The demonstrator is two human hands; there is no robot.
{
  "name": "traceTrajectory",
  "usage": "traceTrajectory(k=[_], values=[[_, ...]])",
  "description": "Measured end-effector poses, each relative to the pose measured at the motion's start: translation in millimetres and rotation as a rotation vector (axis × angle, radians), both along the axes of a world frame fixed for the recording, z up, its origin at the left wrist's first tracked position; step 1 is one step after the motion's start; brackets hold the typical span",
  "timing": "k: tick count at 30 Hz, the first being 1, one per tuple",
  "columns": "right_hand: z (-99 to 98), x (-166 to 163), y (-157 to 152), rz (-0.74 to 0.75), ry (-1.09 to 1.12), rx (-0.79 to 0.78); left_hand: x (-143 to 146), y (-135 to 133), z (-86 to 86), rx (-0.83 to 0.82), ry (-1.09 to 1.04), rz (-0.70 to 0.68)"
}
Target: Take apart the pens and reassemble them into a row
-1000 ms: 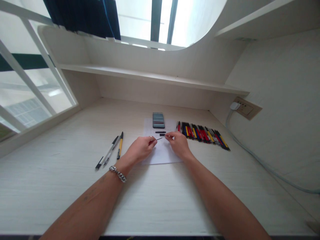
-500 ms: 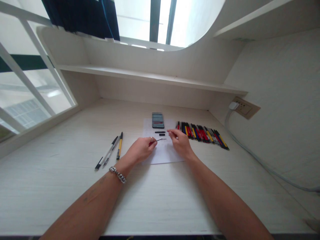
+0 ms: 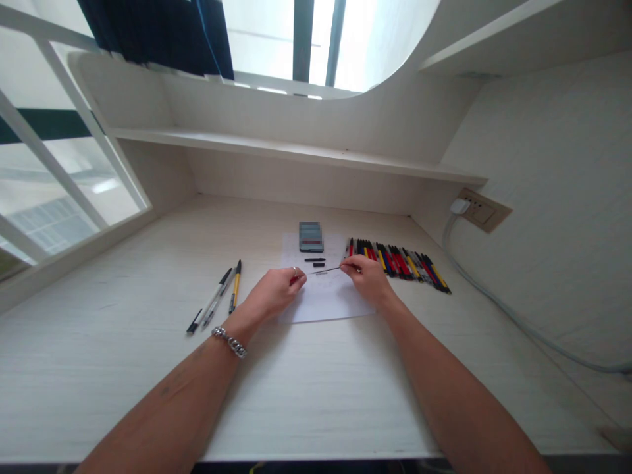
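Over the white sheet of paper (image 3: 328,303), my left hand (image 3: 279,289) is closed around a red pen barrel (image 3: 295,280), mostly hidden by the fingers. Opposite it, my right hand (image 3: 368,276) pinches one end of a thin dark pen refill (image 3: 328,270), which points left toward the barrel with a gap between them. Just below the refill is a small greyish streak on the paper; I cannot tell if it is a spring or a mark. Two small black pen parts, a longer piece (image 3: 315,259) and a short piece (image 3: 318,264), lie beyond the hands.
A phone (image 3: 311,237) lies at the paper's far edge. To the right is a row of several red, blue, yellow and black pens (image 3: 402,262). Left of my left hand lie a yellow pen (image 3: 236,286) and clear-barrelled pens (image 3: 210,303). A plugged-in cable (image 3: 508,316) runs along the right wall.
My right hand has moved slightly right and now grips the refill's end. The refill, earlier sticking out of the barrel in my left hand, is now out of it.
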State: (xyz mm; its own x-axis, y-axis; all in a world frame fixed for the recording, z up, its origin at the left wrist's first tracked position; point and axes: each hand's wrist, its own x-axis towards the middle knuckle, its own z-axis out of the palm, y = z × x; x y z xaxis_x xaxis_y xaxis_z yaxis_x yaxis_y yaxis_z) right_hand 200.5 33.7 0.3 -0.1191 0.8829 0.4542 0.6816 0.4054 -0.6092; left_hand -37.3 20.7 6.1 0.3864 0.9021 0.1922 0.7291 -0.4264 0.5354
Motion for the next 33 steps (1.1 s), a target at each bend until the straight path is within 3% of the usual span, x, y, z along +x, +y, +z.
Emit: traceTrajectory(k=[7, 12, 15, 19, 25, 29, 33], values=[[-12.0, 2, 1, -0.061, -0.122, -0.098, -3, 3, 2.5, -0.014, -0.016, 0.042], [-17.0, -6, 0, -0.13, -0.304, -0.096, -2, 2, 2.3, -0.047, -0.046, 0.091], [-12.8, -8, -2, -0.152, -0.305, -0.067, -2, 1, 1.7, -0.009, -0.063, 0.085], [-2.6, -22, -9, -0.081, -0.048, -0.048, -1, -1, 2.3, 0.043, -0.082, 0.0], [-3.6, -60, -26, 0.141, 0.559, -0.522, 4, -11, 8.9, 0.248, 0.104, -0.039], [-6.1, -69, -32, 0.227, 0.825, -0.687, 10, -15, 14.0, 0.291, 0.198, -0.091], [-3.0, -67, -34, 0.24, 0.968, -0.774, 13, -14, 14.1, 0.287, 0.128, -0.16]])
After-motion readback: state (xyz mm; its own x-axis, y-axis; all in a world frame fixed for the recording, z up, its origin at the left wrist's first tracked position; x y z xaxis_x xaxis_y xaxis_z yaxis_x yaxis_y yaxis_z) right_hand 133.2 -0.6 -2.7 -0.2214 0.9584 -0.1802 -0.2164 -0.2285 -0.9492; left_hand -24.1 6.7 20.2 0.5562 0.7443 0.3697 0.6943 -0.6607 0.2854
